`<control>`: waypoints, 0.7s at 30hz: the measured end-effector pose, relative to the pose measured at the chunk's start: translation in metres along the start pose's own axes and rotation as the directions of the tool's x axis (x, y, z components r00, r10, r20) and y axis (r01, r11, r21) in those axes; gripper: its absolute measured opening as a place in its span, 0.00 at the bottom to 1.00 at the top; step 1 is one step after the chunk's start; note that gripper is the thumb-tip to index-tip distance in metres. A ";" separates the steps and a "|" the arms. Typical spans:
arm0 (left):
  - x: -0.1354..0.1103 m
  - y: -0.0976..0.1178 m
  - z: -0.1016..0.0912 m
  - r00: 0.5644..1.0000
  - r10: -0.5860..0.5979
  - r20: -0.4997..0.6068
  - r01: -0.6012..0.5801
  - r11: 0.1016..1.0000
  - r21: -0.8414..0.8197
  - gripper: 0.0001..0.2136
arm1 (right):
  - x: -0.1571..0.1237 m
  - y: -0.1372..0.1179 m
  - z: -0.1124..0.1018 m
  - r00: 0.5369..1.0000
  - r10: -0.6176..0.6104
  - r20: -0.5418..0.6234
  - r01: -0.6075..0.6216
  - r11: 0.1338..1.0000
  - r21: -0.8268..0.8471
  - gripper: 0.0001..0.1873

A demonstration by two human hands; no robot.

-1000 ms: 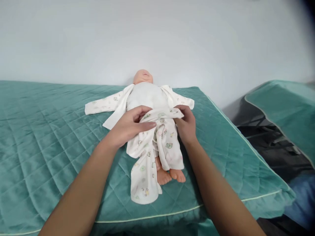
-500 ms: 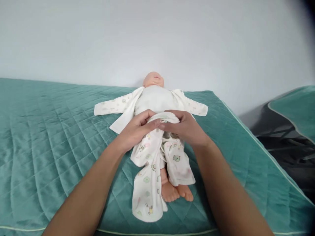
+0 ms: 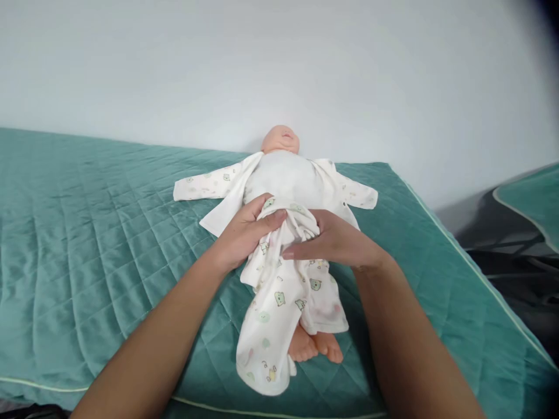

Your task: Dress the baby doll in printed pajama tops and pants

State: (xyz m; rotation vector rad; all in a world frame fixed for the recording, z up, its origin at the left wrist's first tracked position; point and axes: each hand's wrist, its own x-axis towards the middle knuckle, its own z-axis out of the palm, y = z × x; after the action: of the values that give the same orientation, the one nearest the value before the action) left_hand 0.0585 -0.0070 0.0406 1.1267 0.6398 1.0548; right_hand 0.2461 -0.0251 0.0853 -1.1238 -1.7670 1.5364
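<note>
A baby doll point(image 3: 282, 139) lies on its back, its head toward the wall. Its white printed jacket point(image 3: 209, 185) is spread open with both sleeves stretched out, baring a pale torso. White baby trousers point(image 3: 271, 326) with small animal prints cover its legs; the two feet point(image 3: 317, 344) show below the cloth. My left hand point(image 3: 248, 230) pinches the bunched waistband between thumb and fingers. On the other side my right hand point(image 3: 336, 237) grips the same waistband, its fingers tucked behind the cloth and its thumb lying over the front.
A green quilted cover point(image 3: 109, 262) lies under the doll, its piped edge running along the front and right. Behind stands a plain pale wall point(image 3: 218, 70). Past the right edge is another green padded surface point(image 3: 533, 201) with dark shapes below.
My right thumb has moved down from the waistband onto the front of the trousers. The left trouser leg now drapes over more of the doll's legs. The view has shifted slightly.
</note>
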 end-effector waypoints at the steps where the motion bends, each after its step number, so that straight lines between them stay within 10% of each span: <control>1: 0.000 0.000 0.000 1.000 -0.009 -0.005 0.009 1.000 0.026 0.15 | 0.000 0.000 0.001 1.000 0.017 0.006 -0.017 1.000 -0.008 0.19; 8: -0.002 0.020 -0.001 0.982 -0.029 0.185 -0.031 0.950 0.311 0.28 | 0.005 0.017 0.011 0.945 -0.080 -0.317 0.191 0.922 0.336 0.14; 14: -0.001 0.014 -0.002 0.978 -0.065 0.196 0.039 0.990 0.136 0.20 | 0.007 0.020 0.012 0.933 -0.062 -0.355 0.185 0.928 0.324 0.17; 21: -0.002 0.002 0.000 0.998 -0.056 0.043 0.061 0.991 -0.116 0.16 | -0.003 0.006 0.003 0.999 0.002 -0.050 -0.001 1.000 0.020 0.20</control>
State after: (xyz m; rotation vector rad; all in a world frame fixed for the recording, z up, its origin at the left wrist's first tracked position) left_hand 0.0565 -0.0085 0.0424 1.0186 0.5688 1.0048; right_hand 0.2467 -0.0287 0.0787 -1.1441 -1.7143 1.5105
